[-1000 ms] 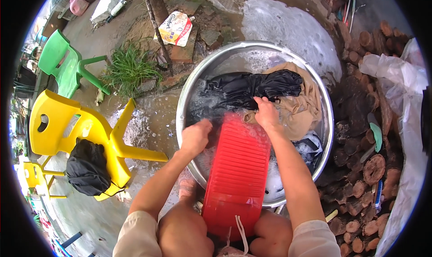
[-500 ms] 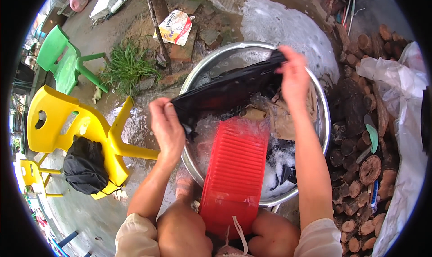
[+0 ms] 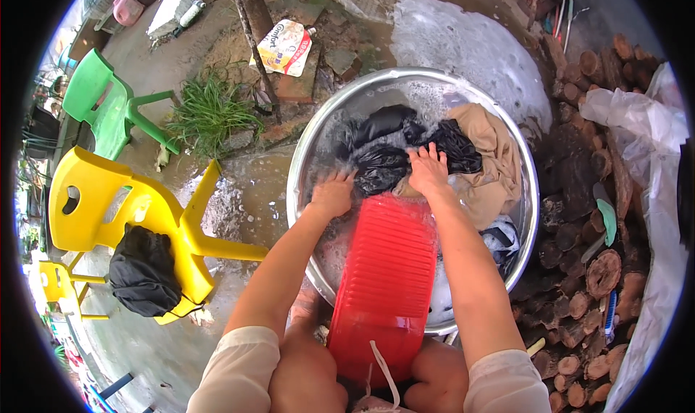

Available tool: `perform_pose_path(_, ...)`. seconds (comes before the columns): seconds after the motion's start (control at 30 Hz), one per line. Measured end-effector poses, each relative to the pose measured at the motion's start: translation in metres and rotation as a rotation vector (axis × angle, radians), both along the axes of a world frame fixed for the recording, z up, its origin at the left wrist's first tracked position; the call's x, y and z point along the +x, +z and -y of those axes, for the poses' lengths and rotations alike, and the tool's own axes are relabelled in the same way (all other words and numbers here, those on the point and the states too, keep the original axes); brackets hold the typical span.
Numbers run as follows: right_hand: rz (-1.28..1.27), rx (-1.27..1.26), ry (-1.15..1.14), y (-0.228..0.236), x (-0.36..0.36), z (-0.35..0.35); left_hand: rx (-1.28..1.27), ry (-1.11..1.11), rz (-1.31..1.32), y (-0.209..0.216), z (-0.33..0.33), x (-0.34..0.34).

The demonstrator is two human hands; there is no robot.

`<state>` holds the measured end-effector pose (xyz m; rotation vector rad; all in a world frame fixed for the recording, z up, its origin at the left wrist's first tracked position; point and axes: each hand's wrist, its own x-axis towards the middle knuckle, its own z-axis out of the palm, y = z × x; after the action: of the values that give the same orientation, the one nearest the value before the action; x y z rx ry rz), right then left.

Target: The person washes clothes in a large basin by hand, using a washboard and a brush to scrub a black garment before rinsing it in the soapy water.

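A black garment lies bunched and wet in the soapy water of a large round metal basin. My left hand reaches to its left side, fingers extended at the water. On its right side my right hand rests with fingers spread. A red ribbed washboard leans from between my legs into the basin, its top edge just below my hands. Beside the black cloth, a tan garment is heaped along the basin's right side. A dark piece with white lies lower in the suds.
A yellow chair holding a black cloth bag stands left, with a green chair behind it. Stacked logs and plastic sheeting line the right. A soft pouch lies near a thin trunk; foam covers the ground beyond.
The black garment, stretched between my raised hands before, is now bunched down in the water. Both hands have lowered and come closer together, and the right one has loosened.
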<state>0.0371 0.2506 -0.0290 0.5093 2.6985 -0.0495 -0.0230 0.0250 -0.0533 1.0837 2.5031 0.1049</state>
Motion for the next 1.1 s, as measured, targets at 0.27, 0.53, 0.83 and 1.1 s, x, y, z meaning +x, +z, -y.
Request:
perform_pose_path(0.27,-0.333,-0.82,-0.317,0.081,0.03,0.012,0.475,0.341,0.256,0.024,0.023,0.011)
perform_pose_path(0.53,-0.74,-1.916,-0.737,0.101,0.151,0.038,1.214,0.593,1.158,0.06,-0.017,0.033)
perform_pose_path(0.83,-0.666,-2.018,-1.023,0.062,0.15,0.026,1.085,-0.308,0.989,0.121,-0.049,0.101)
perform_pose_path(1.1,-0.581,-1.059,-0.041,0.072,0.17,0.028,0.468,-0.025,0.854,0.119,-0.004,0.021)
